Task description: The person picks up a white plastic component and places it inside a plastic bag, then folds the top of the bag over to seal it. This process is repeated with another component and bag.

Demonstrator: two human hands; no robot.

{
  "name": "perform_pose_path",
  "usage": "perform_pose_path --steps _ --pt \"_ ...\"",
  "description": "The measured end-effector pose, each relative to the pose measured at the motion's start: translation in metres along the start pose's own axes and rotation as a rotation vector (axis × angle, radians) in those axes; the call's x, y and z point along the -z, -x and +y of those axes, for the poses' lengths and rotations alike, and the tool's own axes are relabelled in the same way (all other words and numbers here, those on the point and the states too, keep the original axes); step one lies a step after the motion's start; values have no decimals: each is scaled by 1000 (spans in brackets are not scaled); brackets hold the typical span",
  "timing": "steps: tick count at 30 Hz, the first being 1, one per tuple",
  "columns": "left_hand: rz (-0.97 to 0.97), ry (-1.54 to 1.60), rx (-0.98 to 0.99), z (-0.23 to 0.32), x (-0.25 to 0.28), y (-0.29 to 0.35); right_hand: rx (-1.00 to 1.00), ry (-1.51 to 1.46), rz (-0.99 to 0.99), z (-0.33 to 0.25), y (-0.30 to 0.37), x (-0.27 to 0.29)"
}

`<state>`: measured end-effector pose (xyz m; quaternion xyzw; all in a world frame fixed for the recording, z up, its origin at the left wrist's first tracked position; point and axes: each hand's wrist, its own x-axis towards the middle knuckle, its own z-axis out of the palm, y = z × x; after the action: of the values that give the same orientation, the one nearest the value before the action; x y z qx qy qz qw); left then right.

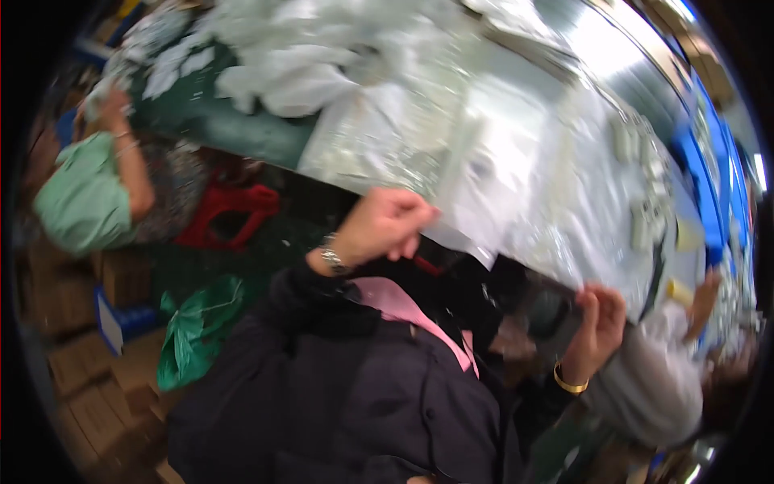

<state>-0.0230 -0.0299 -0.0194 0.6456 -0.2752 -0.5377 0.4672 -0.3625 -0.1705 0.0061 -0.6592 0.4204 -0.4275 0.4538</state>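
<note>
My left hand (pixel 389 224), with a metal watch at the wrist, is closed at the table's near edge. Its curled fingertips are by the clear plastic bags, and what they pinch, if anything, is too small to see. To the right, my right hand (pixel 598 323), with a gold band at the wrist, has its thumb and fingers drawn together beside the same edge; anything inside is hidden. Between and beyond the hands lie a white sheet-like bag (pixel 488 173), clear plastic bags (pixel 379 137) on the left and more clear plastic (pixel 556 218) on the right.
White wrapping (pixel 302 81) heaps on the green tabletop (pixel 193 101). Pale moulded parts (pixel 645 185) and blue bins (pixel 701 169) stand right. Co-workers sit at left (pixel 89 189) and right (pixel 653 371). A red stool (pixel 230 211), green bag (pixel 197 331) and cartons (pixel 97 395) are on the floor.
</note>
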Motion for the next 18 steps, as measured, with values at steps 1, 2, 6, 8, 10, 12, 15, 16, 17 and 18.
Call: perform_pose_path --steps 1,2,6,8,10,12,15,16,17,18 --pt "-4 19 -11 -5 -5 -4 -56 50 8 -5 -3 5" --pt "1 39 -24 -10 -12 -8 -77 90 43 -1 -4 27" --pt "15 32 -91 -19 -10 -7 -178 -657 -479 22 14 75" --pt "64 0 -228 -21 -7 -7 -141 146 -294 28 27 65" --pt "92 -24 -296 -22 -6 -7 -121 536 -195 30 30 49" --pt "151 -199 -446 -22 -7 -6 38 633 -9 18 22 28" --pt "184 -442 -687 -17 -8 -9 29 564 77 33 29 28" --pt "195 -594 -857 -13 -9 -13 -52 451 65 43 30 30" --pt "206 -746 -1025 -11 -9 -16 -131 337 53 50 29 32" --pt "203 -746 -1025 -12 -9 -18 -134 338 55 41 23 22"
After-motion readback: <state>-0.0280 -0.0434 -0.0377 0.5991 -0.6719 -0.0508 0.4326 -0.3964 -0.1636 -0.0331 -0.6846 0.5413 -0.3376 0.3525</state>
